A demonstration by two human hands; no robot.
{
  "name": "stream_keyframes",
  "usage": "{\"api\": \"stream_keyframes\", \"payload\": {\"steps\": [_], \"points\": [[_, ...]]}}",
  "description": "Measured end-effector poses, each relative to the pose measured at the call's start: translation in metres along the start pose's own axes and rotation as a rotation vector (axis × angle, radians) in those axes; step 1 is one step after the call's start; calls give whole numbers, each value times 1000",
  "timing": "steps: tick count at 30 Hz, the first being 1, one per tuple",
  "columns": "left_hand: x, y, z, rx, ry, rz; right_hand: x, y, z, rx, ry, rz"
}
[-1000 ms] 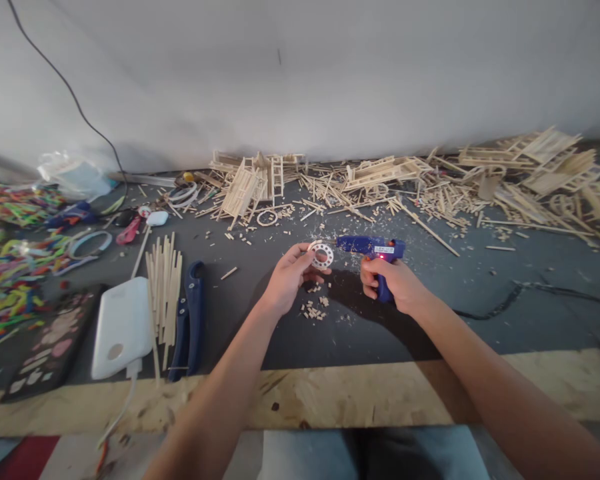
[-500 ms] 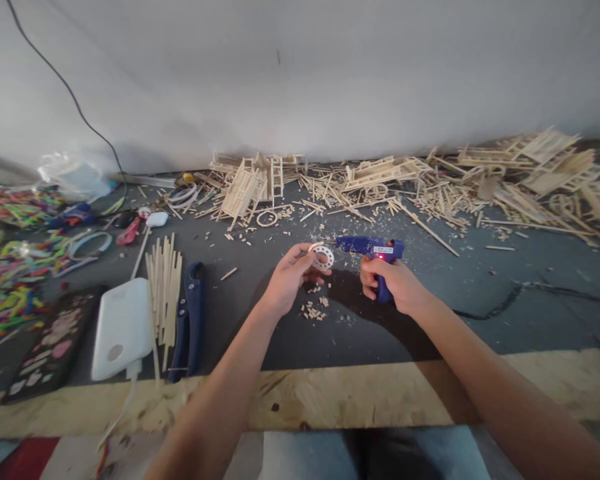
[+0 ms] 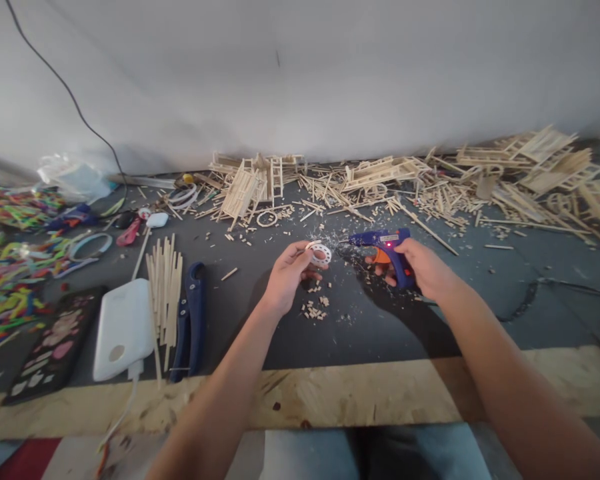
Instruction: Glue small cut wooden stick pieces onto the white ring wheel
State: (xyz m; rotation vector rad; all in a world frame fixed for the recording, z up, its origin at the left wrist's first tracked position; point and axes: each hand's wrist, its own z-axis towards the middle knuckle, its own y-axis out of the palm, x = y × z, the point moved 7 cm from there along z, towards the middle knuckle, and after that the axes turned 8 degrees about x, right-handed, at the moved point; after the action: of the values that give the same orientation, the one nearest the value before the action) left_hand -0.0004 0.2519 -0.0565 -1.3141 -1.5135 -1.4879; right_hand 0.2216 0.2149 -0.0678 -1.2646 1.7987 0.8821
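Note:
Between the thumb and fingers of my left hand [image 3: 287, 277] is a small pale ring with holes [image 3: 325, 254], held above the table. My right hand [image 3: 423, 270] grips a blue hot glue gun [image 3: 380, 239] with an orange trigger and a red light lit. Its nozzle points left toward the ring, a short gap apart from it. Below my left hand lies a small heap of short cut stick pieces [image 3: 314, 309]. Wisps of dried glue and crumbs are scattered on the dark tabletop [image 3: 370, 340] around the nozzle.
Small stick-built frames [image 3: 245, 190] and loose sticks [image 3: 450, 200] line the wall. On the left are a blue cutter [image 3: 194, 320], a stick bundle [image 3: 164, 287], a white power bank [image 3: 124, 330], a phone [image 3: 55, 343] and colourful strips [image 3: 10, 253]. A black cable [image 3: 525, 300] runs right.
The glue gun has moved right, away from the ring, and my right hand's hold on it has shifted, showing the orange trigger. The ring has moved slightly left.

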Motion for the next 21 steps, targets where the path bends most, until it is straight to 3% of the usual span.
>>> {"api": "stream_keyframes", "payload": {"steps": [2,6,10,12,15,19,21], "points": [[0,-2,0,17,24,13,-2,-13,4,54,-26,-95],[1,-4,2,36,82,84,-17,-45,10,382,-259,-307],[0,0,1,16,63,82,-33,-58,-2,625,-519,-205],[-1,4,-1,-10,40,81,-36,-46,-9,568,-570,-140],[-3,8,-4,-29,4,81,-36,-6,-22,286,-627,-191],[-4,11,-5,-34,1,55,-19,41,-33,-14,-545,-275],[-5,11,-5,-34,-2,61,-10,51,-33,-79,-507,-285]]}}
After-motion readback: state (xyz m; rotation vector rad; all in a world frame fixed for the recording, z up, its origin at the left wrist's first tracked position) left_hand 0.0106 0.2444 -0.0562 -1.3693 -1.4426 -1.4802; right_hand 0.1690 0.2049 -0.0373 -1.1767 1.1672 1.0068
